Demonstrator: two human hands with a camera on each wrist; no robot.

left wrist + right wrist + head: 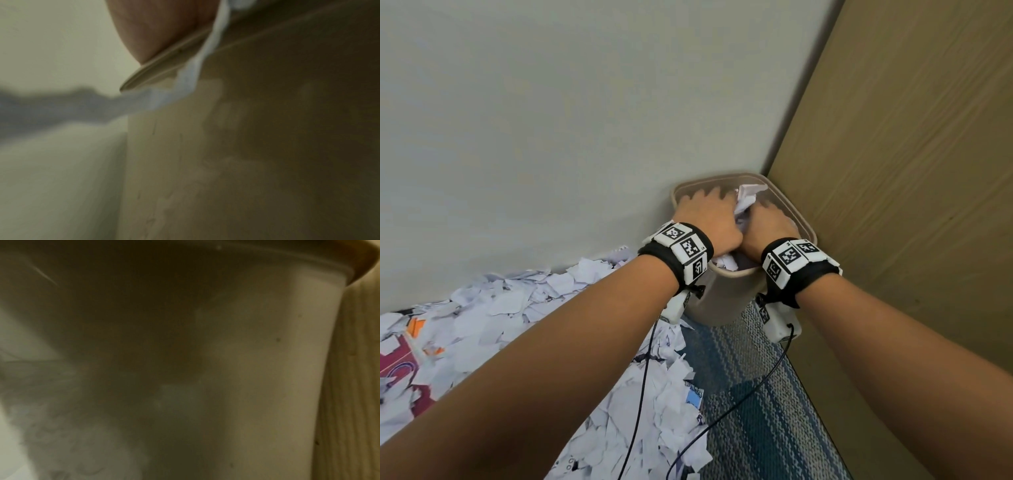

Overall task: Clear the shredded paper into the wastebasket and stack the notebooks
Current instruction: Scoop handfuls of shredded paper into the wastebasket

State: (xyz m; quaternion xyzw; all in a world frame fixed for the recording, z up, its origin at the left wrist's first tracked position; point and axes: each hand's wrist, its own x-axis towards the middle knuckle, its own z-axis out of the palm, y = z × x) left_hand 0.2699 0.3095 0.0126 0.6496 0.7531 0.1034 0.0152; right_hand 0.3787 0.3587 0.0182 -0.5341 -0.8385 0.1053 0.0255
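Note:
A beige wastebasket (726,298) stands in the corner between the wall and a wooden panel. Both hands are inside its mouth on top of white shredded paper (748,197). My left hand (705,214) lies palm down with its fingers spread, pressing on the paper. Beside it, my right hand (768,221) pushes down with its fingers extended. A large pile of shredded paper (517,308) covers the floor to the left. A notebook (397,359) with a magenta cover lies half buried there. The left wrist view shows a paper strip (185,84) hanging over the basket rim (156,71).
A white wall (551,120) rises on the left and a wooden panel (911,154) on the right, close to the basket. Blue-grey striped carpet (756,411) lies below the basket. Thin black cables (643,377) hang from my wrists. The right wrist view shows only the basket wall (267,353).

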